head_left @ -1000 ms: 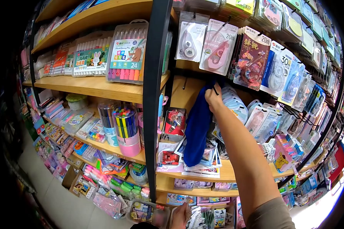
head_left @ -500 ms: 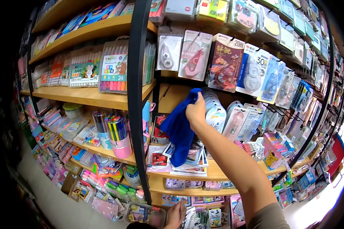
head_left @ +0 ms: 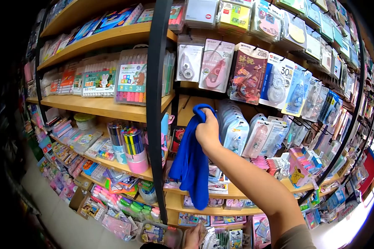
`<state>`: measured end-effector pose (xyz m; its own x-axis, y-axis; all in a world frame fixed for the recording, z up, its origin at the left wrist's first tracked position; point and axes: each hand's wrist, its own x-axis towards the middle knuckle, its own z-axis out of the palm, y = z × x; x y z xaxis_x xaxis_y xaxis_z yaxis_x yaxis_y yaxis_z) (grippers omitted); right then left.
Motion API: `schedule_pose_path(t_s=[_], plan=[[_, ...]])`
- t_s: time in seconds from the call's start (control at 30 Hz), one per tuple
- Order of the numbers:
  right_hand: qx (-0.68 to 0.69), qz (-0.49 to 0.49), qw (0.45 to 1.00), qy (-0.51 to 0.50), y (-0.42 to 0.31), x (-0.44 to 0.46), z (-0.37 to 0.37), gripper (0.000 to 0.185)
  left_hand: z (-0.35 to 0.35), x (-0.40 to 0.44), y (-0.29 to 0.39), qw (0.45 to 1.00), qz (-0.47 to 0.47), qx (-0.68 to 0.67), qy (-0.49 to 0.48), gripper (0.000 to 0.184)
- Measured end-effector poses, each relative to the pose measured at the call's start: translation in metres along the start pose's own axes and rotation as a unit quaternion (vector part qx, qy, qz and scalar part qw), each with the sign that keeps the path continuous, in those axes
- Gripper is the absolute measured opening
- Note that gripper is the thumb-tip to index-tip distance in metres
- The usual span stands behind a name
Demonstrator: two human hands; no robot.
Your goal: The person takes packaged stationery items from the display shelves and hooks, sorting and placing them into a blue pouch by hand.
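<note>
My right hand is closed on the top of a blue cloth, which hangs down in folds in front of the shelf. Behind the cloth lie flat printed packets, partly hidden by it. Just right of the hand hang blister-packed correction tapes on a hook. Low in the view, my left hand is curled beside the bottom trays, with a small object at its fingers that I cannot make out.
A black upright post divides the shelving. Left of it stand a marker pen case and a pink pen tub. More carded correction tapes hang above my right hand. A clear plastic bin sits near the floor.
The blue cloth has come lower and slightly left with my right hand, and hangs over the shelf's front edge. My left hand stays low. The view has shifted slightly.
</note>
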<state>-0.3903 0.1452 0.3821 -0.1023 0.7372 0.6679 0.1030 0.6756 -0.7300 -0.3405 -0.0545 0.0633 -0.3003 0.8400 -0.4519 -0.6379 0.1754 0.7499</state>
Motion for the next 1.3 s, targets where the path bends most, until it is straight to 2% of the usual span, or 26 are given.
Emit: schedule_pose_path(t_s=[0.03, 0.13, 0.17, 0.2, 0.23, 0.27, 0.3, 0.4, 0.43, 0.47, 0.53, 0.6, 0.67, 0.73, 0.77, 0.87, 0.9, 0.97, 1.0, 1.03, 1.07, 1.13, 1.17, 1.2, 1.27, 1.3], plan=[[-0.044, -0.004, 0.999, 0.022, 0.013, 0.008, 0.010, 0.047, -0.003, 0.003, -0.007, 0.996, 0.046, 0.075, 0.014, 0.034], [-0.043, 0.027, 0.998, 0.022, 0.036, 0.043, 0.034, 0.056, -0.019, 0.025, -0.035, 0.998, 0.035, 0.051, -0.010, 0.036], [-0.013, 0.056, 0.998, -0.017, 0.032, 0.051, 0.037, 0.059, -0.012, 0.019, -0.023, 0.997, 0.048, 0.062, 0.020, 0.040], [0.016, 0.085, 0.995, -0.057, 0.027, 0.059, 0.039, 0.063, -0.019, 0.035, -0.041, 0.982, 0.119, 0.140, 0.037, 0.040], [-0.005, 0.015, 0.998, -0.055, 0.058, 0.079, 0.053, 0.066, -0.032, 0.062, -0.073, 0.956, 0.188, 0.217, 0.055, 0.041], [-0.011, 0.081, 0.992, -0.096, 0.032, 0.076, 0.048, 0.068, -0.030, 0.062, -0.062, 0.919, 0.253, 0.293, 0.072, 0.041], [-0.027, 0.057, 0.992, -0.109, 0.046, 0.087, 0.055, 0.069, -0.032, 0.054, -0.054, 0.983, 0.085, 0.160, 0.018, 0.041], [-0.016, 0.035, 0.989, -0.145, 0.069, 0.105, 0.066, 0.064, 0.004, -0.003, 0.025, 0.998, 0.040, 0.046, 0.029, 0.041], [-0.025, 0.046, 0.989, -0.138, 0.069, 0.107, 0.067, 0.061, 0.002, -0.010, 0.039, 0.998, 0.018, 0.062, -0.016, 0.039], [-0.033, 0.056, 0.989, -0.130, 0.069, 0.108, 0.067, 0.059, 0.001, -0.007, 0.036, 0.999, 0.003, 0.037, -0.017, 0.038], [-0.091, 0.007, 0.991, -0.099, 0.072, 0.103, 0.070, 0.050, 0.002, -0.003, 0.031, 0.999, -0.029, -0.012, -0.020, 0.037], [-0.170, -0.009, 0.981, -0.093, 0.073, 0.106, 0.071, 0.047, 0.005, -0.008, 0.037, 0.999, 0.008, 0.049, -0.011, 0.035], [-0.117, -0.090, 0.982, -0.121, 0.065, 0.096, 0.061, 0.040, 0.007, -0.011, 0.039, 0.996, 0.041, 0.082, -0.007, 0.034], [-0.099, -0.045, 0.984, -0.138, 0.063, 0.086, 0.061, 0.037, 0.002, -0.003, 0.022, 0.994, 0.072, 0.086, -0.010, 0.034], [-0.090, -0.043, 0.984, -0.151, 0.051, 0.076, 0.056, 0.035, -0.001, 0.008, 0.005, 1.000, 0.014, -0.011, -0.020, 0.034], [-0.008, -0.040, 0.980, -0.196, 0.039, 0.054, 0.047, 0.029, -0.011, 0.034, -0.023, 0.998, -0.011, 0.062, -0.014, 0.034], [-0.002, -0.019, 0.976, -0.215, 0.022, 0.045, 0.039, 0.033, -0.021, 0.042, -0.032, 0.908, 0.204, 0.365, -0.036, 0.031], [0.022, -0.015, 0.973, -0.231, 0.011, 0.032, 0.037, 0.040, -0.022, 0.039, -0.033, 0.970, 0.132, 0.190, -0.069, 0.030], [0.138, 0.056, 0.955, -0.255, 0.017, 0.032, 0.037, 0.045, -0.019, 0.036, -0.032, 0.987, 0.092, 0.100, -0.084, 0.029], [0.159, 0.121, 0.945, -0.259, -0.013, 0.024, 0.021, 0.046, -0.011, 0.023, -0.018, 0.995, 0.000, -0.066, -0.069, 0.028], [0.182, 0.184, 0.929, -0.263, -0.047, 0.014, 0.004, 0.047, -0.011, 0.022, -0.017, 0.997, 0.001, -0.050, -0.063, 0.028], [0.216, 0.151, 0.885, -0.383, -0.061, 0.003, -0.003, 0.048, -0.023, 0.026, -0.026, 0.999, 0.002, -0.023, -0.047, 0.028], [0.169, 0.110, 0.872, -0.445, -0.067, -0.010, -0.006, 0.046, -0.031, 0.034, -0.037, 0.994, 0.045, -0.034, -0.088, 0.028], [0.120, 0.068, 0.853, -0.503, -0.073, -0.026, -0.011, 0.045, -0.041, 0.038, -0.047, 0.995, 0.056, 0.003, -0.082, 0.029], [0.020, 0.084, 0.865, -0.494, -0.091, -0.065, -0.029, 0.043, -0.046, 0.022, -0.040, 0.991, 0.076, 0.083, -0.069, 0.034], [0.034, 0.109, 0.832, -0.543, -0.095, -0.075, -0.040, 0.043, -0.048, 0.016, -0.030, 0.991, 0.078, 0.093, -0.063, 0.030]])
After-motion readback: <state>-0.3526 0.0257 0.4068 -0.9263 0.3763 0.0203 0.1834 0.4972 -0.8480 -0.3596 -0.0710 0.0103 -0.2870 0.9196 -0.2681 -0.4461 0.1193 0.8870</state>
